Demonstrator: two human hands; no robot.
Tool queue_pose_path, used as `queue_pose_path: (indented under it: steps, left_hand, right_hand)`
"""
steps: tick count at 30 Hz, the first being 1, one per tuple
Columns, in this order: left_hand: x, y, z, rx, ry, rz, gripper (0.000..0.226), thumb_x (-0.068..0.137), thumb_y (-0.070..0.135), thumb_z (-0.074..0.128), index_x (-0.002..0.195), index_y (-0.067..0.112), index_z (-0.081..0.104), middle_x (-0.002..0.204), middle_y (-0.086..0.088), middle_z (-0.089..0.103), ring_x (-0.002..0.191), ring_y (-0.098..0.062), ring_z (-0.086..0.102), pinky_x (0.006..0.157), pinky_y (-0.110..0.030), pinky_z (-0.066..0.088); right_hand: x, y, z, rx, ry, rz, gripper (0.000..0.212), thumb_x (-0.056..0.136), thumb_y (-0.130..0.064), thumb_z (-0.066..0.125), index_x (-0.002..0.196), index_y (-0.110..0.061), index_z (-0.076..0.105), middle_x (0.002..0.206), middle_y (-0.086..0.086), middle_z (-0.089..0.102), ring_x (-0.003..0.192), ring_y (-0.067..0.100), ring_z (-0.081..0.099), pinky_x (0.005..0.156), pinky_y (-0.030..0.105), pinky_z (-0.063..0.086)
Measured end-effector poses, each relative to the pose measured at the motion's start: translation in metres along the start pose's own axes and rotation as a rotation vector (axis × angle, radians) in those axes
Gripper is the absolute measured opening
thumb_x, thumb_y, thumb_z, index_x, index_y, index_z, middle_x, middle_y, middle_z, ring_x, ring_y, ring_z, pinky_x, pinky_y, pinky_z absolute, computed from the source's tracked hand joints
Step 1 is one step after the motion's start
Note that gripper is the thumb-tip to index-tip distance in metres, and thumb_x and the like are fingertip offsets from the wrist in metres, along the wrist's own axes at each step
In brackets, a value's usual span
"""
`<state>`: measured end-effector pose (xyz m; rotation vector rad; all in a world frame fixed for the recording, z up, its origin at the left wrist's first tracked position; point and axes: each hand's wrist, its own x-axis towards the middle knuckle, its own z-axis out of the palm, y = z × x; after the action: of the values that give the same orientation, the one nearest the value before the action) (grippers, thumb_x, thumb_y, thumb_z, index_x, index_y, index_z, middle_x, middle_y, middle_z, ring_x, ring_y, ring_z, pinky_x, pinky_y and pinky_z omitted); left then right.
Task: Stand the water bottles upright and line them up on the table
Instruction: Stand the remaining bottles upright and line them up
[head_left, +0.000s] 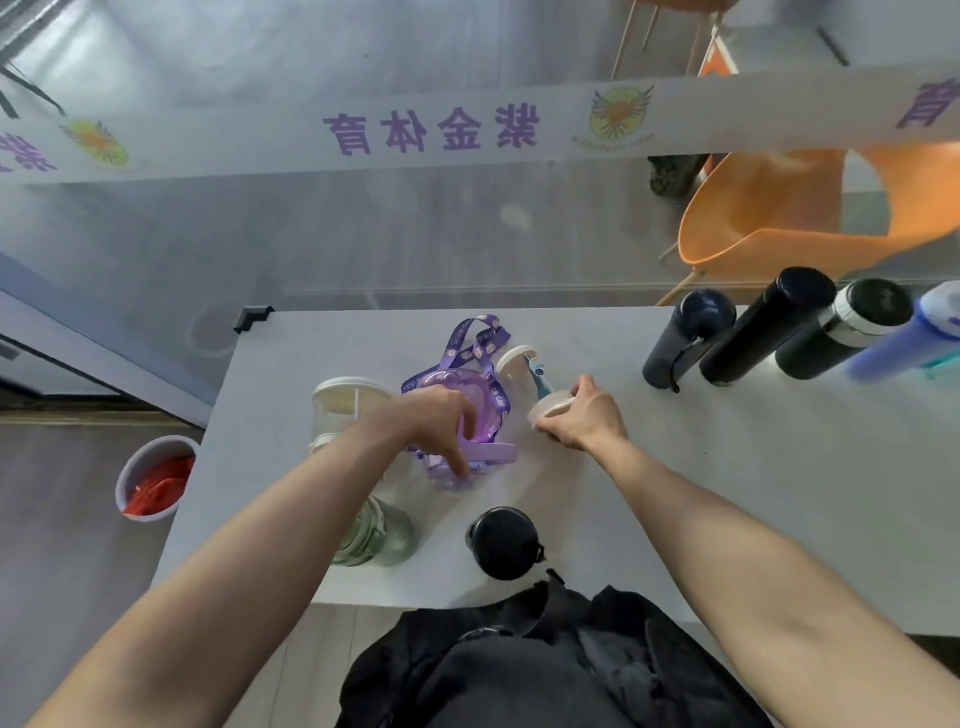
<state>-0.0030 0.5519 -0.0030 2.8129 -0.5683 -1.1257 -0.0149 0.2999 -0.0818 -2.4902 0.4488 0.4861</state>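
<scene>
Table (675, 467) looking matt white; purple bottle (467, 400) showing translucent glossy plastic with cloth strap (467, 343); black flasks (763, 327) reading matt.

Four dark and blue bottles (779, 327) stand lined up at upper right; a purple bottle (457, 415), clear ones and a black-capped bottle (503, 543) cluster mid-frame.

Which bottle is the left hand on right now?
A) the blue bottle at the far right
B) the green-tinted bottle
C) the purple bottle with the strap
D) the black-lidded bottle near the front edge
C: the left hand curls over the top of the purple bottle with its printed strap, while the right hand grips the clear white-lidded bottle beside it.
</scene>
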Motion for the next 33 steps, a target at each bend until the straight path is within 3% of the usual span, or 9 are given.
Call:
queue_pose_path:
  steps: [3, 5, 8, 12, 14, 18, 22, 27, 33]
  left_hand:
    - [0.008, 0.010, 0.001, 0.010, -0.052, 0.034, 0.044, 0.068, 0.048, 0.099, 0.098, 0.040, 0.067, 0.092, 0.016, 0.067, 0.086, -0.011, 0.068, 0.075, -0.033, 0.060]
    - [0.011, 0.014, 0.000, 0.019, -0.078, 0.055, 0.033, 0.077, 0.035, 0.096, 0.089, 0.036, 0.066, 0.085, 0.016, 0.066, 0.078, -0.007, 0.064, 0.064, -0.026, 0.051]
    - [0.015, 0.015, 0.001, 0.020, -0.055, 0.076, 0.025, 0.083, 0.029, 0.088, 0.081, 0.032, 0.063, 0.080, 0.011, 0.064, 0.074, -0.015, 0.062, 0.062, -0.027, 0.046]
    - [0.017, 0.012, -0.007, -0.010, 0.091, 0.090, 0.022, 0.086, 0.037, 0.080, 0.097, 0.025, 0.065, 0.092, 0.007, 0.065, 0.085, -0.021, 0.060, 0.074, -0.036, 0.050]
    - [0.019, 0.011, -0.014, -0.039, 0.136, 0.085, 0.020, 0.089, 0.033, 0.076, 0.099, 0.024, 0.062, 0.096, 0.005, 0.064, 0.088, -0.023, 0.058, 0.074, -0.037, 0.047]
    - [0.023, 0.004, -0.024, -0.125, 0.221, 0.053, 0.013, 0.098, 0.029, 0.069, 0.107, 0.026, 0.060, 0.099, 0.000, 0.064, 0.092, -0.027, 0.057, 0.074, -0.035, 0.040]
    - [0.019, -0.008, -0.047, -0.180, 0.333, 0.009, 0.029, 0.107, 0.042, 0.063, 0.125, 0.018, 0.062, 0.105, -0.005, 0.066, 0.092, -0.031, 0.062, 0.078, -0.037, 0.042]
    - [0.016, -0.040, -0.075, -0.427, 0.446, -0.074, 0.021, 0.109, 0.040, 0.059, 0.120, 0.022, 0.054, 0.108, -0.017, 0.072, 0.090, -0.035, 0.075, 0.082, -0.053, 0.065]
    - [0.022, -0.059, -0.077, -0.863, 0.510, -0.165, 0.016, 0.112, 0.027, 0.058, 0.118, 0.013, 0.053, 0.112, -0.016, 0.076, 0.091, -0.036, 0.081, 0.080, -0.057, 0.068]
  right_hand:
    - [-0.002, 0.012, -0.002, 0.055, 0.015, -0.001, 0.089, 0.061, -0.056, 0.092, 0.126, -0.014, 0.047, 0.126, 0.012, 0.055, 0.110, 0.034, 0.064, 0.093, 0.039, 0.056]
    - [-0.003, 0.018, -0.003, 0.110, 0.052, -0.006, 0.091, 0.059, -0.054, 0.093, 0.124, -0.014, 0.044, 0.126, 0.010, 0.050, 0.103, 0.033, 0.064, 0.091, 0.038, 0.056]
    - [-0.003, 0.021, -0.010, 0.195, 0.166, -0.037, 0.089, 0.057, -0.050, 0.094, 0.121, -0.014, 0.043, 0.123, 0.008, 0.045, 0.096, 0.033, 0.065, 0.089, 0.036, 0.056]
    - [0.000, 0.011, -0.037, 0.198, 0.372, -0.152, 0.086, 0.059, -0.058, 0.087, 0.119, -0.014, 0.045, 0.118, 0.004, 0.046, 0.093, 0.034, 0.064, 0.085, 0.039, 0.057]
    - [0.005, 0.006, -0.052, 0.150, 0.423, -0.218, 0.079, 0.061, -0.060, 0.082, 0.116, -0.015, 0.048, 0.116, 0.005, 0.050, 0.091, 0.034, 0.063, 0.083, 0.037, 0.054]
    - [0.016, 0.001, -0.072, 0.028, 0.432, -0.286, 0.057, 0.064, -0.049, 0.076, 0.106, -0.017, 0.054, 0.108, 0.005, 0.054, 0.092, 0.034, 0.060, 0.082, 0.039, 0.054]
    - [0.021, 0.004, -0.070, -0.073, 0.361, -0.319, 0.059, 0.066, -0.047, 0.078, 0.113, -0.015, 0.063, 0.113, 0.008, 0.056, 0.096, 0.036, 0.060, 0.087, 0.041, 0.056]
    - [0.019, 0.008, -0.066, 0.024, 0.376, -0.301, 0.040, 0.071, -0.036, 0.078, 0.097, -0.015, 0.056, 0.106, 0.007, 0.051, 0.092, 0.033, 0.056, 0.083, 0.037, 0.052]
    - [0.024, 0.011, -0.071, 0.064, 0.394, -0.297, 0.042, 0.079, -0.037, 0.083, 0.104, -0.014, 0.059, 0.110, 0.010, 0.055, 0.097, 0.037, 0.064, 0.088, 0.040, 0.054]
